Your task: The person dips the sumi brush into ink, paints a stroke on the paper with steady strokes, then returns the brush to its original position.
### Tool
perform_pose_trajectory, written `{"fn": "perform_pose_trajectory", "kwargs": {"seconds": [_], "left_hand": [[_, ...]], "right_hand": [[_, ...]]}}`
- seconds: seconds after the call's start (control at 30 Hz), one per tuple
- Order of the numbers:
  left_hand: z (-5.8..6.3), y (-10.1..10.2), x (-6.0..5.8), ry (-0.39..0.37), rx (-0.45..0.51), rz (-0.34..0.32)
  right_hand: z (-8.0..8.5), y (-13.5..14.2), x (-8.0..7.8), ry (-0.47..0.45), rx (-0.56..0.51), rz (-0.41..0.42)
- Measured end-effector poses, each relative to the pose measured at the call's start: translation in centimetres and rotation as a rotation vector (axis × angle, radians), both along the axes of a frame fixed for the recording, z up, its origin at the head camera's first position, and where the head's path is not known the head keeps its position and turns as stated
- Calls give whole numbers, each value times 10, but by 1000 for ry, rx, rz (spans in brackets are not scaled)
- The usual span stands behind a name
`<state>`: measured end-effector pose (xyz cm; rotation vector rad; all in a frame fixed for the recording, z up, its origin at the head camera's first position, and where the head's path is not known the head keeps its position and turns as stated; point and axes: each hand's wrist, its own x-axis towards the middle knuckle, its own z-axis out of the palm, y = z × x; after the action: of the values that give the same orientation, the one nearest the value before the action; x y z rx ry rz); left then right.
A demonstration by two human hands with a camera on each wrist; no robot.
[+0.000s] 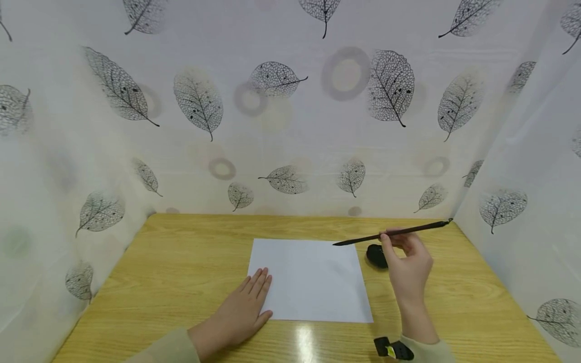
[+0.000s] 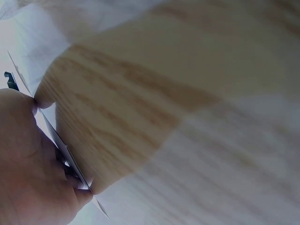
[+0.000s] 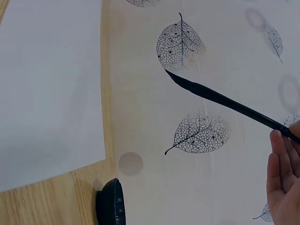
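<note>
Right hand [image 1: 410, 267] pinching dark brush [image 1: 419, 228], left hand [image 1: 242, 310] flat on white paper [image 1: 313, 282], black dish [image 1: 376, 256] (seemingly, partly hidden) nearby

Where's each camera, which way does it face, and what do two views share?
Head: on the person's head, facing forward and down at paper, table and leaf-print curtain; left hand, right hand and sleeves show.
Left wrist: on that wrist, facing blurred wood grain; left hand at left edge.
Right wrist: on that wrist, facing brush, paper and curtain; right hand partly at right edge.
Head and right wrist share brush, paper and black dish.
</note>
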<state>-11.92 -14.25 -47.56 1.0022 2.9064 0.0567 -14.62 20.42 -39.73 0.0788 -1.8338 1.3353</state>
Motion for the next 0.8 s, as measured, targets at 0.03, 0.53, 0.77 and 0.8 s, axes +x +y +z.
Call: {"fn": "perform_pose_trajectory", "kwargs": {"seconds": [0.03,0.53,0.77,0.8], "left_hand": [[0,0,0,-3,0,0],[-7,-1,-1,1,-10,2],[-7,-1,-1,-5,-6,4],[-7,-1,-2,-9,-6,5]], "right_hand": [[0,-2,0,0,-2,7],[-9,-32,-2,-85,38,54],[-15,-42,-6,-71,42,101],[-17,-44,-7,-68,44,103]]}}
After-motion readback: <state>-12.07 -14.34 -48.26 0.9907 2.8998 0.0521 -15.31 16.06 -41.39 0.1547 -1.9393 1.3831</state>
